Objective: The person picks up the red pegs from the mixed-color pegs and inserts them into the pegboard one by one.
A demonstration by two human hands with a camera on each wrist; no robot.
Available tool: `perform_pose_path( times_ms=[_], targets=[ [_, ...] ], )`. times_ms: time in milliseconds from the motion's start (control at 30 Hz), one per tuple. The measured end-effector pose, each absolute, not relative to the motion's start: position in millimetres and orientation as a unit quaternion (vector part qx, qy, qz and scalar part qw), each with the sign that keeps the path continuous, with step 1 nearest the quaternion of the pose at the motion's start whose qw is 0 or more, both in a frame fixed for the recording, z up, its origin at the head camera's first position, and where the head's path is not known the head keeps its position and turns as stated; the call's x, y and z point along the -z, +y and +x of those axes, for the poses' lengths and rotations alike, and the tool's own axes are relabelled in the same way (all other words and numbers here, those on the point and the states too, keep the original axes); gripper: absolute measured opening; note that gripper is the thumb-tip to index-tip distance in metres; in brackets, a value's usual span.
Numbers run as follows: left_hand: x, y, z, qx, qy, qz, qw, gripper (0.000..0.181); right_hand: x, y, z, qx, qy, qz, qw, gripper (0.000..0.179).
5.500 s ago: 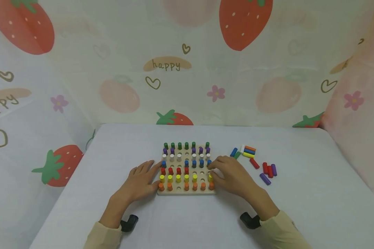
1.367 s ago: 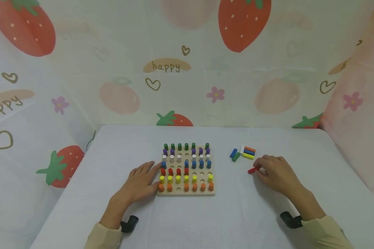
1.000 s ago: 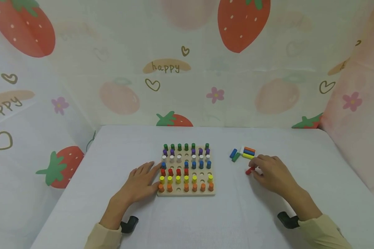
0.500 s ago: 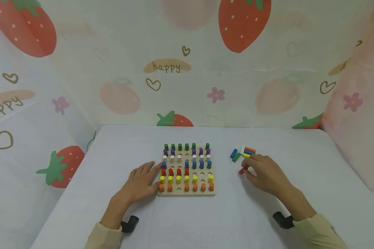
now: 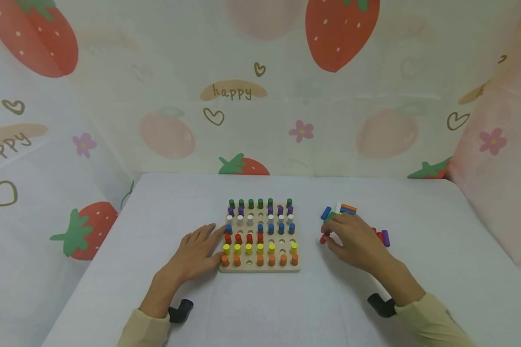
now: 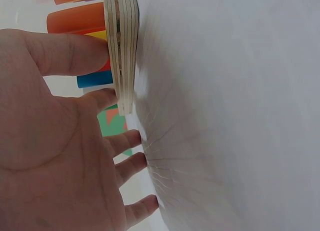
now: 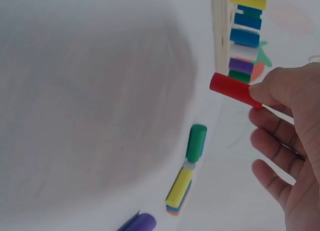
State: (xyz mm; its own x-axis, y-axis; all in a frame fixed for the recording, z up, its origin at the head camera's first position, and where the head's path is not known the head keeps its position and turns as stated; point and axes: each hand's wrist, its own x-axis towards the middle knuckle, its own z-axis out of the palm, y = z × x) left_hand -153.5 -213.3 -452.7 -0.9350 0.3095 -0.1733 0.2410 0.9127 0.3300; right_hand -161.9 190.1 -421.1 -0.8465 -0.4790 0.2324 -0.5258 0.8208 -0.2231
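Note:
A wooden pegboard (image 5: pixel 260 270) stands mid-table with coloured pegs upright in rows, green at the back and orange in front. In the red row, pegs (image 5: pixel 249 238) fill the left side, and bare holes show at the right. My left hand (image 5: pixel 195 253) lies at the board's left side, fingers spread; in the left wrist view its thumb and index fingertip touch the board's edge. Right of the board, my right hand (image 5: pixel 353 241) pinches a red peg (image 7: pixel 232 88) between thumb and index finger, the peg's free end pointing out toward the board.
Loose pegs lie on the white tablecloth beyond and beside my right hand: a blue peg (image 5: pixel 326 212), an orange peg (image 5: pixel 349 207), a green peg (image 7: pixel 196 143), a yellow peg (image 7: pixel 179 187) and a purple peg (image 5: pixel 386 238), among others. A strawberry-print curtain (image 5: pixel 169 62) backs the table.
My right hand left the board's right edge, took a red peg from the loose ones, and has moved left with it toward the board. The left hand has stayed in place.

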Motion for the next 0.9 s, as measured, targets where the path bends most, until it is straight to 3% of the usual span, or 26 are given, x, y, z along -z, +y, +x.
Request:
perform_pose_path(
  times_ms=[900],
  targets=[
    [453.1,-212.5,-154.6,-0.148,0.973,0.137,0.115,0.07,409.5,138.2,-171.4,-0.162,-0.936,0.304,0.072,0.019]
  ],
)
